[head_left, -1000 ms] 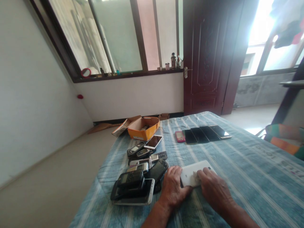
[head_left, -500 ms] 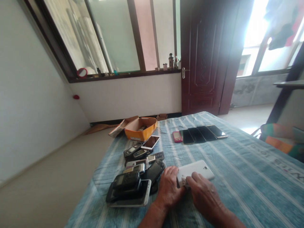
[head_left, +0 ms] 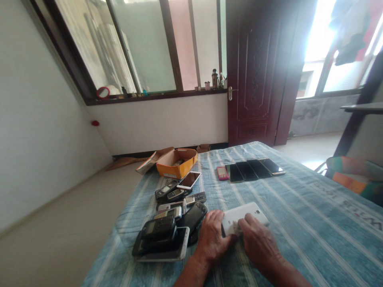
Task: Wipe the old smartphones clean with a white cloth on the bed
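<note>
A white smartphone lies back side up on the striped bed cover, its camera end pointing right. My left hand grips its left end, fingers over the far edge and thumb along the near edge. Pinched in the fingers of my right hand is a small crumpled white tissue, pressed against the phone's back. Just left of my left hand sits a pile of old mobile phones, with a dark touchscreen phone closest and a black keypad phone stacked on a larger white-edged one.
An open orange box with things inside stands at the far left of the bed cover. Several black-screened phones lie in an overlapping row at the far side, beside a small pink device. A dark red door is beyond.
My right hand has shifted slightly up and right with the tissue across the phone's back. My left hand keeps its grip on the phone. The view has tilted a little.
</note>
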A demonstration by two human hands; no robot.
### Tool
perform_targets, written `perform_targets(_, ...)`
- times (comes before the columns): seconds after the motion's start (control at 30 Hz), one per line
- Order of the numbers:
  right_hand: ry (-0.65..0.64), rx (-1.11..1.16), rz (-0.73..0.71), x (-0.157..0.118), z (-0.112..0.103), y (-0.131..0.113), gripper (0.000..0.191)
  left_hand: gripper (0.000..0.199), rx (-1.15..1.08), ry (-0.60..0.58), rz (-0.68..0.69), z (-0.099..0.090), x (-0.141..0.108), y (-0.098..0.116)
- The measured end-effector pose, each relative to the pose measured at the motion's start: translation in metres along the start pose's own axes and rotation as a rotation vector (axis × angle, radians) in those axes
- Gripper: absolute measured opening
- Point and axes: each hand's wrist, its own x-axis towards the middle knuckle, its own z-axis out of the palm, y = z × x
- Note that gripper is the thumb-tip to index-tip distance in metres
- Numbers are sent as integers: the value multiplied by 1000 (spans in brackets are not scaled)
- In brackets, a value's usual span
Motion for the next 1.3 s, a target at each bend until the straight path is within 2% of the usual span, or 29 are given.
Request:
perform_targets(0.17, -17, 99, -80, -7, 5, -16, 28, 29, 31, 36, 35, 1, -1, 0)
perform_targets(0.5, -22, -46, 102, 8, -12, 15, 27, 45, 20, 6, 56, -2, -2, -1)
perform_targets(0.77, -48, 13, -52, 2, -6, -3, 25, 42, 37, -12, 55, -2, -2, 0)
perform_targets(0.87, -41, -47, 1, 6, -9, 8, 26, 42, 36, -12, 50, -3, -2, 0)
perform_targets(1.07, 55, -161, 107, 17, -14, 38, 27, 44, 41, -34, 21, -6, -2, 4)
perform_targets(1.17, 83, -101, 49, 16, -7, 30, 26, 45, 45, -32, 30, -5, -3, 3)
perform_targets(1.3, 71, 15, -117, 10, 5, 2, 22, 52, 47, -69, 56, -3, -7, -6)
